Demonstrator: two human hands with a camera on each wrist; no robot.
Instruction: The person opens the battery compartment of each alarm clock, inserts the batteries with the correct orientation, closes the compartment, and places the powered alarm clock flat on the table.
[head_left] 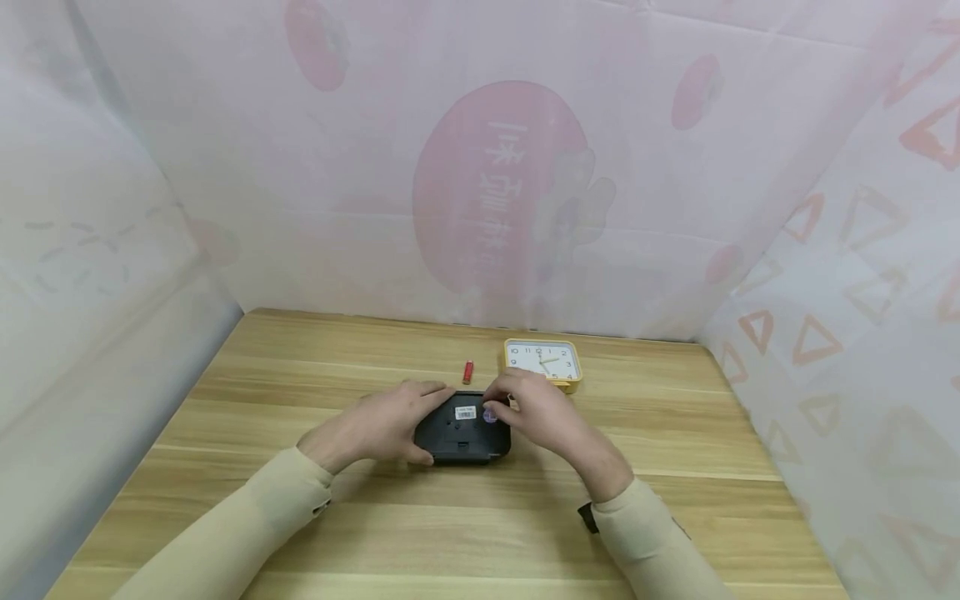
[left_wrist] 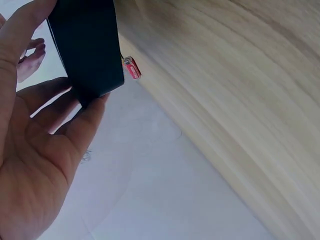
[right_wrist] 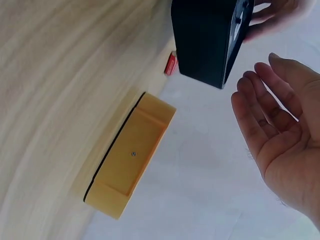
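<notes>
A black clock (head_left: 446, 437) shows its back, which bears a white barcode label (head_left: 465, 412), a round purple sticker (head_left: 491, 415) and small knobs. My left hand (head_left: 382, 422) grips its left side, thumb at the near edge and fingers at the far edge. In the left wrist view the fingers meet the casing (left_wrist: 90, 47). Over the clock's right end is my right hand (head_left: 536, 408), thumb and index finger by the purple sticker. The right wrist view shows this hand (right_wrist: 285, 110) with loosely bent fingers, a gap between them and the black casing (right_wrist: 202, 42).
A red battery (head_left: 468, 372) lies just beyond the black clock. Behind my right hand a yellow clock (head_left: 536, 358) rests with its dial upward. The wooden table (head_left: 300, 350) ends at pale printed curtains (head_left: 337, 208) at the back and sides.
</notes>
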